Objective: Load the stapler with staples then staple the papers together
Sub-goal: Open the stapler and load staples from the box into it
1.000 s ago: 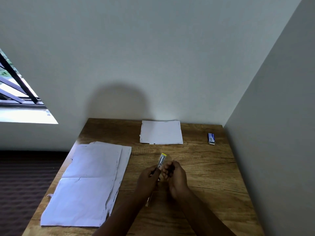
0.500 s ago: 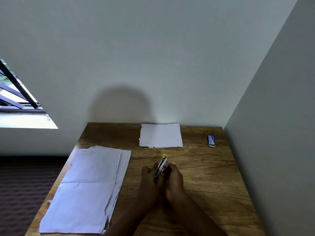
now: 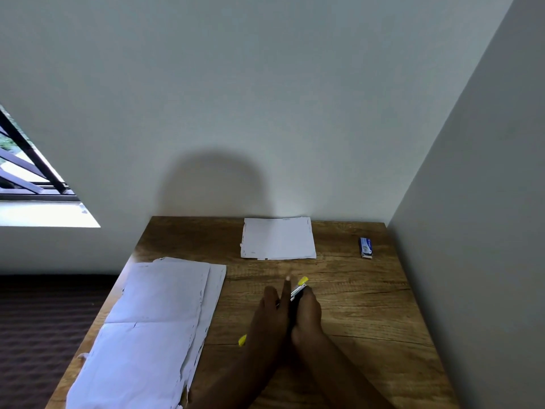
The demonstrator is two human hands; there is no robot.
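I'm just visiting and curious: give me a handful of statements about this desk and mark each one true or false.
1. Both hands, the left hand and the right hand, are on the stapler. True.
2. The small blue box lies at the table's near left corner. False: it lies at the far right, by the wall.
3. A large stack of white papers lies on the left of the table. True.
4. The stapler is red. False: it shows yellow ends and a silver metal part.
5. The smaller paper stack is being stapled. False: it lies untouched at the far edge.
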